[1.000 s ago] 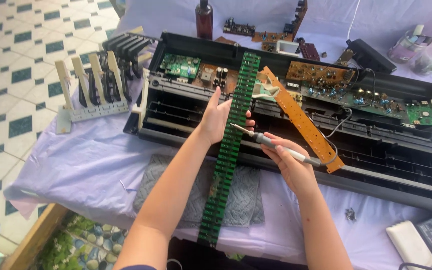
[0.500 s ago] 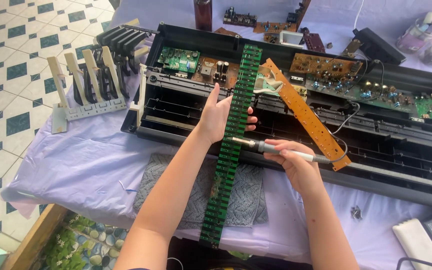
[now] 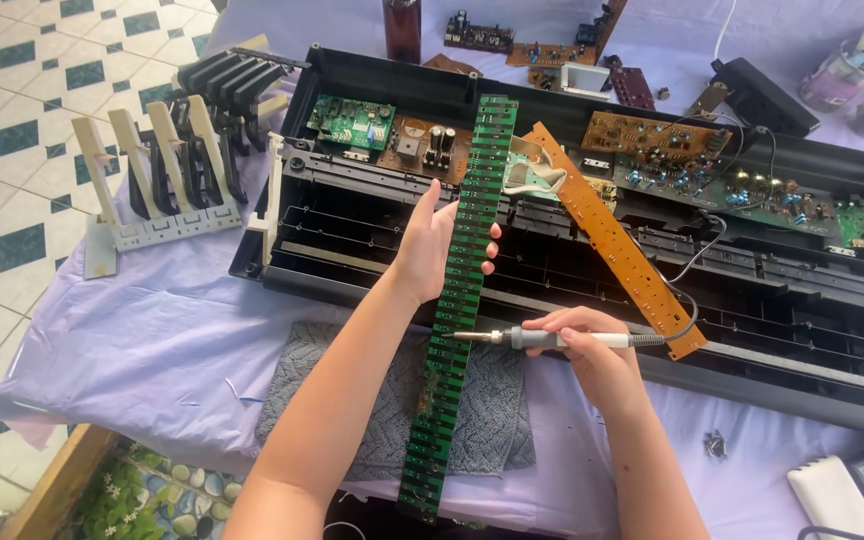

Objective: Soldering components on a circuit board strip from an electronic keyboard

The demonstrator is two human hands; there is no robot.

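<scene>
Lilac cloth point(image 3: 152, 340) is covering the table, with tiled floor showing at the left. On it the left hand point(image 3: 430, 245) is gripping the long green board point(image 3: 457, 300) at its left edge, thumb wrapped round one side and fingertips point(image 3: 492, 262) curling over the other, pressed firmly onto it. The board is lying lengthwise from the open keyboard case point(image 3: 572, 260) down across a grey towel point(image 3: 352, 400). The right hand point(image 3: 582, 345) is pinching a soldering iron point(image 3: 562, 340) like a pen, fingers closed round its barrel, the tip touching or just above the board's right edge; which, I cannot tell. For clean work, the left hand should be holding the board flat and steady while the tip is being kept on one pad only, fingers well apart from it. An orange board point(image 3: 612, 240) is lying slantwise just beside, and loose keys point(image 3: 162, 170) are standing further left.
</scene>
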